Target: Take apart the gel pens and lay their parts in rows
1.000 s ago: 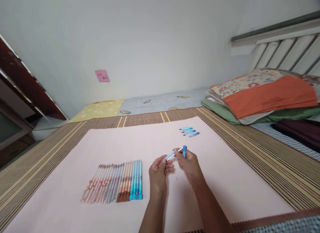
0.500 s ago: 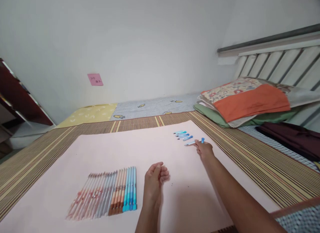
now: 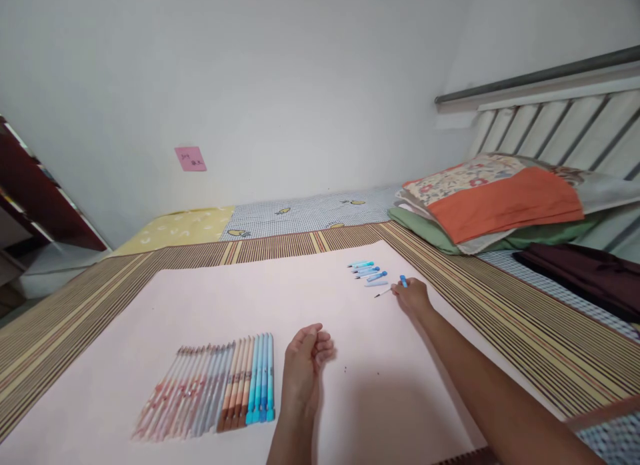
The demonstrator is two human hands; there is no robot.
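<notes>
Okay, I see right hand (image 3: 414, 296) pinching white refill (image 3: 384, 292) near far right corner of pink sheet (image 3: 240, 295), beside blue pen parts (image 3: 377, 276); left hand (image 3: 301, 364) fingers curled, can't tell if gripping.

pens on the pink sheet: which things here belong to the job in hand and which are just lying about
Apparently in the work: slim dark-tipped pen part in the right hand, blue pen pieces, row of pens, pink sheet.

Apparently just around: orange-and-floral cloth pile, dark folded cloth, pink wall note.
</notes>
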